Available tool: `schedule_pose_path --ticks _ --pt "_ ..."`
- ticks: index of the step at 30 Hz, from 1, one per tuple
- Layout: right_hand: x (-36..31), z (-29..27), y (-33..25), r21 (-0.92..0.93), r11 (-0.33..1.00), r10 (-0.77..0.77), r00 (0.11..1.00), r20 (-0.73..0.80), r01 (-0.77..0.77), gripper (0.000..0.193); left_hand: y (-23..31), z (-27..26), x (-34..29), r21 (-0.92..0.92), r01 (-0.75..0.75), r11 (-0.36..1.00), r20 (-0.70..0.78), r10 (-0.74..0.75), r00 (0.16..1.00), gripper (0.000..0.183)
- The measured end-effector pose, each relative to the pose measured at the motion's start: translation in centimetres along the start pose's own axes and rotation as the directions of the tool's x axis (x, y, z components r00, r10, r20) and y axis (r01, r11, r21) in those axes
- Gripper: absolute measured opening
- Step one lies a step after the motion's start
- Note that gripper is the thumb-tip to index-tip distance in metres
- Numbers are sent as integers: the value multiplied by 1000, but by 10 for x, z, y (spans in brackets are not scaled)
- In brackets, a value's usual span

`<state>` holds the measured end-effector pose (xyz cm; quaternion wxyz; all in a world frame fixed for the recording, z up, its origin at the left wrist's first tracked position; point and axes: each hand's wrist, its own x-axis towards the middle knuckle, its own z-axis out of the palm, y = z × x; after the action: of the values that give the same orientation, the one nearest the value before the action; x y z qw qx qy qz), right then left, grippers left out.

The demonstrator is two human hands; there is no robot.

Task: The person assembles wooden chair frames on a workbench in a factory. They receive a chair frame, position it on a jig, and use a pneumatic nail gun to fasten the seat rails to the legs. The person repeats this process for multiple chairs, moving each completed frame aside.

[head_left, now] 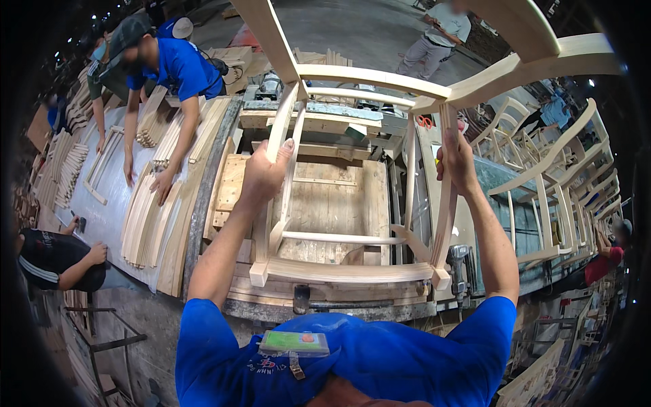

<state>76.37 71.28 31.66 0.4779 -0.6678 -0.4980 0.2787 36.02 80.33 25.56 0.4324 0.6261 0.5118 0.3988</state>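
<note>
A pale, unpainted wooden chair frame (pixel 349 271) stands in front of me, tilted, its curved rails and posts reaching past the top of the view. My left hand (pixel 268 173) is closed round its left side post, thumb along the wood. On the opposite side, my right hand (pixel 456 163) wraps round the right post, with its fingers partly hidden behind the wood. A bit of yellow shows by those fingers, too small to name. Under the frame lies a wooden bench bed (pixel 325 210) made of boards and blocks.
Stacked curved wooden strips (pixel 146 227) cover a table at left, where a co-worker in blue (pixel 183 64) handles wood. A metal air tool (pixel 460 268) sits by the bench's right front. Several assembled chair frames (pixel 549 176) crowd the right. Another person (pixel 437 34) stands beyond the bench.
</note>
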Motion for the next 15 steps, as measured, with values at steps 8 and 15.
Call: schedule_pose_path --ticks 8,15 --pt "53 16 56 64 981 181 983 25 -182 47 -26 28 43 170 168 971 39 -177 983 60" --pt "90 23 104 40 950 309 951 17 -309 50 -53 48 80 252 124 960 98 -152 983 59"
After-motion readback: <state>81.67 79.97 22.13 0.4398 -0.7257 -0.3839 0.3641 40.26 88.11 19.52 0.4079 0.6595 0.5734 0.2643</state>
